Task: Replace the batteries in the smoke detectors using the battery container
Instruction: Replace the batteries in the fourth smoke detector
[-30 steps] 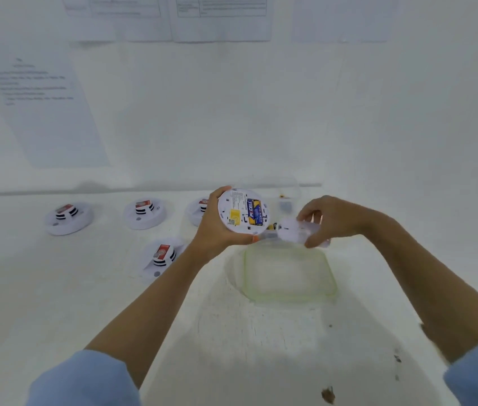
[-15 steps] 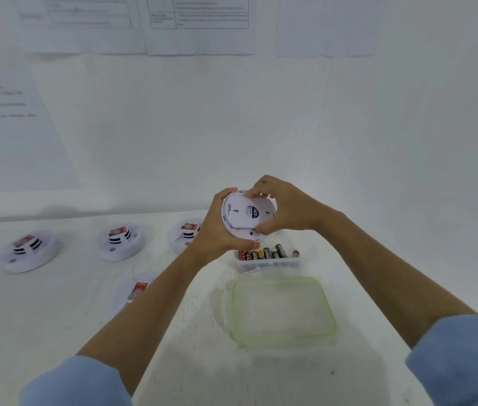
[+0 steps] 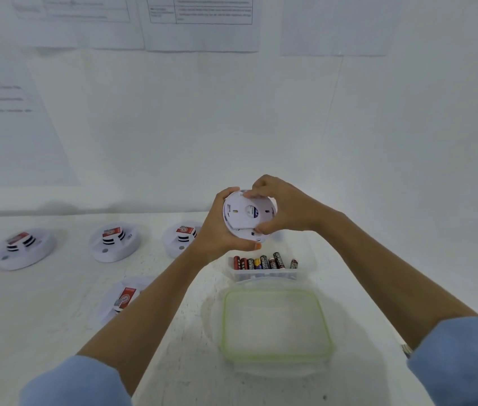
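Note:
A round white smoke detector [image 3: 246, 215] is held up above the table, its back side facing me. My left hand [image 3: 217, 230] grips its left rim and underside. My right hand [image 3: 284, 209] curls over its top and right edge, fingertips and thumb pinching a round white back cover onto it. Just below stands the clear battery container [image 3: 267, 273], with several batteries [image 3: 264, 262] upright along its near wall. The container's green-rimmed lid [image 3: 275, 326] lies flat on the table in front of it.
Three more white smoke detectors [image 3: 22, 249] [image 3: 114, 241] [image 3: 180, 238] sit in a row along the back of the white table, and another one [image 3: 123, 298] lies nearer, partly behind my left forearm. A wall with printed sheets stands close behind.
My right hand brought the white cover from beside the detector onto its back, hiding the battery label. Both hands and the detector now sit higher, above the battery container.

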A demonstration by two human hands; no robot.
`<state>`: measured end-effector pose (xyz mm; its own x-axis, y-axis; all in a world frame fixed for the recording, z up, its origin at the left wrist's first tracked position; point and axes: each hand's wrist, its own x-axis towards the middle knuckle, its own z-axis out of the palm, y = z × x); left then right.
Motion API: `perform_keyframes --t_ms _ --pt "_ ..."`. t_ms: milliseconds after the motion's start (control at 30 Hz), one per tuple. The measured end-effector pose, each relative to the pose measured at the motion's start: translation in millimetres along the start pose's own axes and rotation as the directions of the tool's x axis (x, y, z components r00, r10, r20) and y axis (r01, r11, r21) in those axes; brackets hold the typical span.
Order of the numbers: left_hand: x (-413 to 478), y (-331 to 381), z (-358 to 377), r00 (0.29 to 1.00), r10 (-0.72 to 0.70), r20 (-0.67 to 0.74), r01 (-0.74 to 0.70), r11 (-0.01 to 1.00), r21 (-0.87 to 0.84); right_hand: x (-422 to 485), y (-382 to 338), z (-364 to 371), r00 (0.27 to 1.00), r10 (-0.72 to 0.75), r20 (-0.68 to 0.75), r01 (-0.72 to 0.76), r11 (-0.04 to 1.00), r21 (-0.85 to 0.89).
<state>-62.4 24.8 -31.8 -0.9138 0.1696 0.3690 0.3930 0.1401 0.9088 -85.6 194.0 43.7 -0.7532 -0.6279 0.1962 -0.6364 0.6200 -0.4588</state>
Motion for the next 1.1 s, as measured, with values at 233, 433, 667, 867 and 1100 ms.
perform_keyframes --t_ms 233,433,667,867,1100 --pt "1 -5 0 1.000 -0.018 0.001 0.018 1.000 0.006 2 2 1 1.000 0.000 0.024 0.001 1.000 -0.019" --pt "3 -5 -1 1.000 -0.031 0.005 0.031 1.000 0.002 1 1 1 0.999 0.005 0.032 -0.004 1.000 -0.026" --pt "5 -6 0 0.999 -0.040 0.012 0.039 0.999 0.013 1 5 2 0.999 0.014 0.047 -0.013 1.000 -0.025" --pt "6 -5 -1 0.999 -0.037 -0.001 0.037 0.999 0.016 2 13 7 0.999 -0.020 0.034 0.021 0.999 -0.029" --pt "5 -6 8 0.998 -0.004 -0.068 0.004 1.000 0.004 -2 21 19 1.000 0.005 -0.021 -0.003 0.997 0.081"
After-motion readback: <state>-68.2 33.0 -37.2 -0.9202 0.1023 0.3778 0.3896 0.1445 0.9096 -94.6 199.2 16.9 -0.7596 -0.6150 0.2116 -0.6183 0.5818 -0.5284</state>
